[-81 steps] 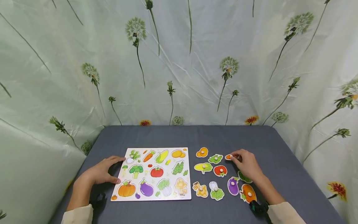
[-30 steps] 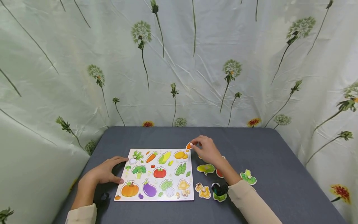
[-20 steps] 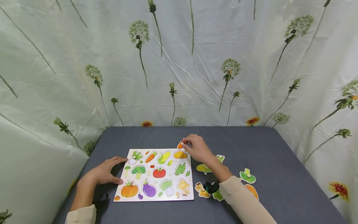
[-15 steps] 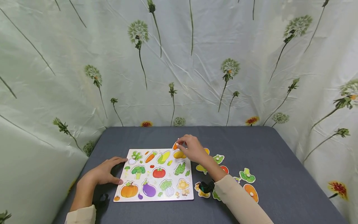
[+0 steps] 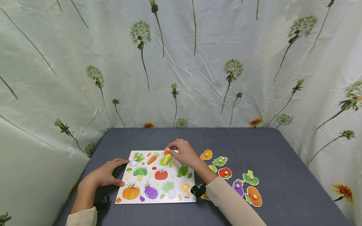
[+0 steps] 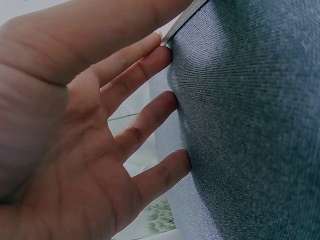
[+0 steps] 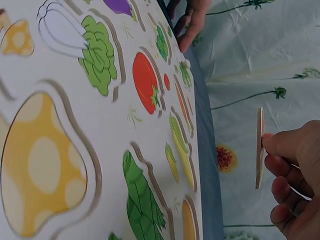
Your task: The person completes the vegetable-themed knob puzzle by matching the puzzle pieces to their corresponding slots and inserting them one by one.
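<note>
My right hand (image 5: 183,153) pinches an orange carrot puzzle piece (image 5: 166,152) by its knob, above the top edge of the white vegetable puzzle board (image 5: 173,174). The right wrist view shows this carrot piece (image 7: 259,150) edge-on, held apart from the board. At the board's left side rests my left hand (image 5: 106,172), thumb and a fingertip touching the edge. Its spread fingers (image 6: 165,172) meet the dark cloth in the left wrist view. A radish piece (image 5: 136,158) with a knob sits in the board's upper left; the other slots show printed pictures.
Right of the board lie loose knobbed pieces: potatoes (image 5: 206,154), a green leafy piece (image 5: 220,161), a tomato (image 5: 225,173), broccoli (image 5: 250,178), an eggplant (image 5: 238,187) and a pumpkin (image 5: 254,196). The right forearm partly covers others. A flowered curtain (image 5: 198,78) hangs behind the table.
My right hand picked the carrot piece from the loose group and carried it left, along the board's top edge toward the corn and carrot pictures. The left hand stays at the board's edge.
</note>
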`<state>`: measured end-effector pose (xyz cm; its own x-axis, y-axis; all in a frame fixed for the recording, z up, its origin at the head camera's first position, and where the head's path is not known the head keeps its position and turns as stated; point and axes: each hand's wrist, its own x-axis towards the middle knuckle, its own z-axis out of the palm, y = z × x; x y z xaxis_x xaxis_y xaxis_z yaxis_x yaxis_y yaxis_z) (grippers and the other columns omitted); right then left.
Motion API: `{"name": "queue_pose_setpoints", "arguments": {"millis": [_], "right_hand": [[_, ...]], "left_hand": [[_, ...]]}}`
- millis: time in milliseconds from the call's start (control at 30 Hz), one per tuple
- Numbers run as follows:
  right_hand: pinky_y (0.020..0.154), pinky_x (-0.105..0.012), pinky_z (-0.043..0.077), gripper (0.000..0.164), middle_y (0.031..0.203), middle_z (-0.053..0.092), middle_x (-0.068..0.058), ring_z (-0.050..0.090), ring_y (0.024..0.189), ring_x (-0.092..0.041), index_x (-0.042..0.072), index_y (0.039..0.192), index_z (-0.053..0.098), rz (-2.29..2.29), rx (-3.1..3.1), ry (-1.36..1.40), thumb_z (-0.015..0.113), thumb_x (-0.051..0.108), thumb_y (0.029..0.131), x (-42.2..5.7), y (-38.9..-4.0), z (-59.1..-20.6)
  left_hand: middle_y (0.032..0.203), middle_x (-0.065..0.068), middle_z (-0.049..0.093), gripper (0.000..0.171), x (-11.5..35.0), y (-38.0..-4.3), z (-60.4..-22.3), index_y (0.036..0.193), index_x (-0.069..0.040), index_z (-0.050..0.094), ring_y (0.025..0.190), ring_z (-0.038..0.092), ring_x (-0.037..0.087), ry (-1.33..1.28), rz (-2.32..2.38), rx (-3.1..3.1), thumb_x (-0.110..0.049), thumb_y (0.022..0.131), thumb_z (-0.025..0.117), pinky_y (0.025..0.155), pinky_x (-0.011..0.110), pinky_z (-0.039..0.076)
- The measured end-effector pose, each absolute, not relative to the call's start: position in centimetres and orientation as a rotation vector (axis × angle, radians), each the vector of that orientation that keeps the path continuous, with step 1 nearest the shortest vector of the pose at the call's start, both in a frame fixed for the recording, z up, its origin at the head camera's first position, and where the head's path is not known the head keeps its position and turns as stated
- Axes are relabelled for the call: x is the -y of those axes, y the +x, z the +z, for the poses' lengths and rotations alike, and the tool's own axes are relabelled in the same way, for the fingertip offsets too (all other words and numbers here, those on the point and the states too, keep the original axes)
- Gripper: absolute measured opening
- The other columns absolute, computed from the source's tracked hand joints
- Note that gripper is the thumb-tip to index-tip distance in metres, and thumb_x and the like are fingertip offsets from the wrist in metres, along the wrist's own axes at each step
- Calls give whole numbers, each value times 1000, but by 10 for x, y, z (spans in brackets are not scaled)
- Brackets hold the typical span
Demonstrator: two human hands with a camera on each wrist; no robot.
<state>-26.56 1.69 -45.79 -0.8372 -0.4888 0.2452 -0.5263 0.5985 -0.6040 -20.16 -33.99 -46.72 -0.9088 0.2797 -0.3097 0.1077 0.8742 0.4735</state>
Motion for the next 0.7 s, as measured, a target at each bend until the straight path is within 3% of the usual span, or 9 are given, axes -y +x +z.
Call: {"name": "queue_pose_setpoints", "arguments": {"millis": [200,400,700], "right_hand": [[78,-27,46,14,97,70,0,61,89,-20,15,106,80,1086,2758,896,69,21,100,-6,-265,-462],[77,-25,45,13,97,71,1,55,84,-12,16,104,80,1097,2763,912,69,21,101,4,-265,-466],[74,-22,44,12,95,71,2,58,84,-15,15,104,80,1124,2779,923,69,19,100,20,-266,-473]], "left_hand": [[158,25,39,101,341,-202,-468,152,-14,50,142,31,57,278,651,-2670,-44,67,95,106,78,30],[159,24,38,102,341,-202,-469,153,-15,50,143,30,57,258,639,-2667,-46,66,95,106,79,30],[158,24,39,101,339,-201,-466,153,-14,49,143,31,56,280,657,-2664,-43,68,95,106,77,32]]}}
